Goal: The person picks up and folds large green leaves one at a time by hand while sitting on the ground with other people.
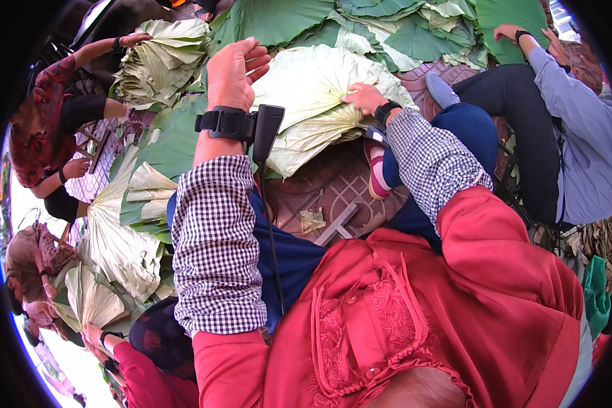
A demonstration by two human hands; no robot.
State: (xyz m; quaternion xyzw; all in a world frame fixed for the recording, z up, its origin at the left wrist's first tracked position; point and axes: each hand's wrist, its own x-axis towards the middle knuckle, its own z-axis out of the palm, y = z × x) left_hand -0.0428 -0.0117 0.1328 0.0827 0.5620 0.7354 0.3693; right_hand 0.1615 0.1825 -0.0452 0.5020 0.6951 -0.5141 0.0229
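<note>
A large pale lotus leaf (313, 81), folded like a fan, lies in front of my knees. My right hand (364, 98) grips it at the fold, where the pleats meet. Lifted over the leaf's left edge is my left hand (234, 68), fingers loosely curled, with nothing in it. A black strap with a small black device (241, 126) sits on my left wrist, and a cable runs down from it. Both my sleeves are checked, and I wear a red vest.
Green leaves (279, 20) are heaped at the back. A person at the left rests a hand on a stack of folded leaves (160, 61). Another person in a light blue shirt (585, 143) sits at the right. More folded leaves (119, 238) lie at the lower left, over patterned floor tiles (333, 183).
</note>
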